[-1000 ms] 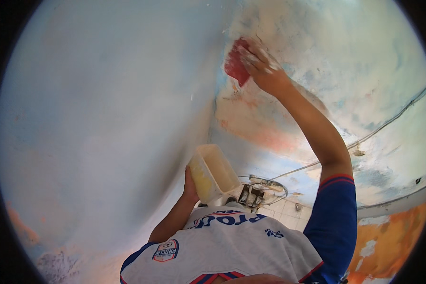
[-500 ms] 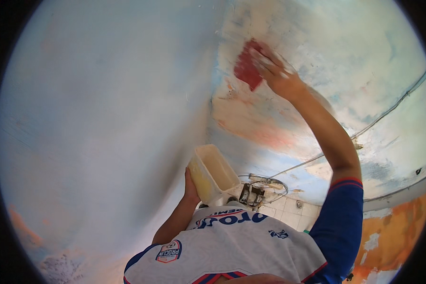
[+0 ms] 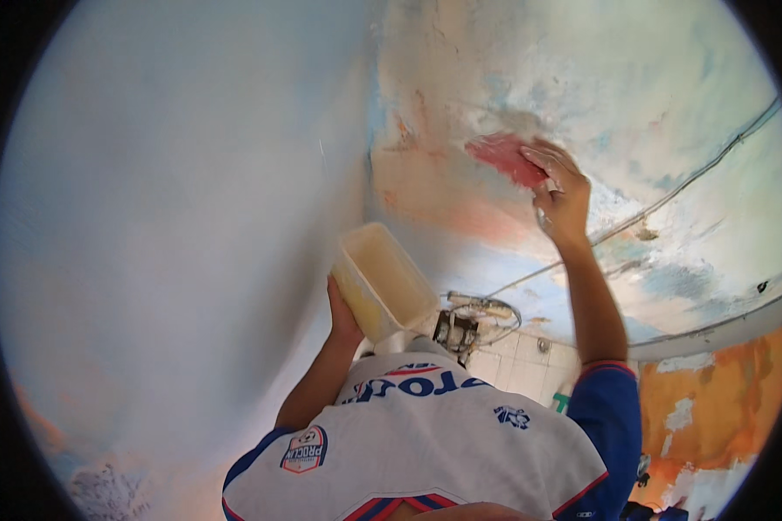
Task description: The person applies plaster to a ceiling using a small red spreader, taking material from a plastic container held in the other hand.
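Note:
My right hand point(image 3: 565, 187) grips a flat red putty spreader point(image 3: 502, 156) with pale smears along it, raised against the patchy wall point(image 3: 487, 208) on the right. White residue marks the fingers, which are bent over the spreader's near end. Lower down, my left hand point(image 3: 345, 314) holds a rectangular, whitish-yellow plastic tub point(image 3: 369, 300) from its left side, in front of my chest. The tub is tilted, and its open top shows pale inner walls. Whatever lies at its bottom is hard to make out.
A pale blue wall point(image 3: 174, 217) meets the patchy one at a corner. A cable point(image 3: 686, 181) runs slantwise across the right wall. Below are a dark box-like object point(image 3: 454, 334) with looped wires and a tiled floor point(image 3: 517, 369). An orange, patched wall point(image 3: 712, 399) stands at right.
My right hand has brought the spreader down and to the right along the wall, turning it flatter. The tub in my left hand sits slightly higher and further left in view.

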Demonstrator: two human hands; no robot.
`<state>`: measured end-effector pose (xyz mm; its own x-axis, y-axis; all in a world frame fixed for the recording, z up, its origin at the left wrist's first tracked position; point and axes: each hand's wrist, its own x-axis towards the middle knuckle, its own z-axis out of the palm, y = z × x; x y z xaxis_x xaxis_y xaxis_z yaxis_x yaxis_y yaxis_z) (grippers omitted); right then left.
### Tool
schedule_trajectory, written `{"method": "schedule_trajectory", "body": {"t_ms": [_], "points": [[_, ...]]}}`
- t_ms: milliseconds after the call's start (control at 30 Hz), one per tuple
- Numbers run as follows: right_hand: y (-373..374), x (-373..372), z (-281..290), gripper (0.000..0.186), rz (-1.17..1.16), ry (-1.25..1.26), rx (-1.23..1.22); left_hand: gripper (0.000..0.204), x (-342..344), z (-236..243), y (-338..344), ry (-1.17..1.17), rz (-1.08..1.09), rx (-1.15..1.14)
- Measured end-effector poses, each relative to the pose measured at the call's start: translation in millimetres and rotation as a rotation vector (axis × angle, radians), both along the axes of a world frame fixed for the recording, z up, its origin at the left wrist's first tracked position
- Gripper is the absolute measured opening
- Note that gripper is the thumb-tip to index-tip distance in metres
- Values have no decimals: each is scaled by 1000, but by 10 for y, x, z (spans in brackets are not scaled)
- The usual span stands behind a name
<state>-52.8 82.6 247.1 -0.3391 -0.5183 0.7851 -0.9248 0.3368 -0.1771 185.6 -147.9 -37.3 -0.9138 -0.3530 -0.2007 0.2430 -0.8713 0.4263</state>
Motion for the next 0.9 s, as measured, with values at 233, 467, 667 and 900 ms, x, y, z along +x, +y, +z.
{"method": "schedule_trajectory", "body": {"t_ms": [233,467,667,900], "points": [[-88,813,-698,26,364,-1235,-615,84,-255,583,99,161,167,-154],[309,1232,-643,19,397,-1127,-670,95,-322,975,393,235,369,-346],[739,1624,-337,25,331,-512,-103,88,-391,1105,785,312,534,-531],[1377,1562,-303,27,351,-455,31,98,-552,1273,1467,148,624,-595]]}}
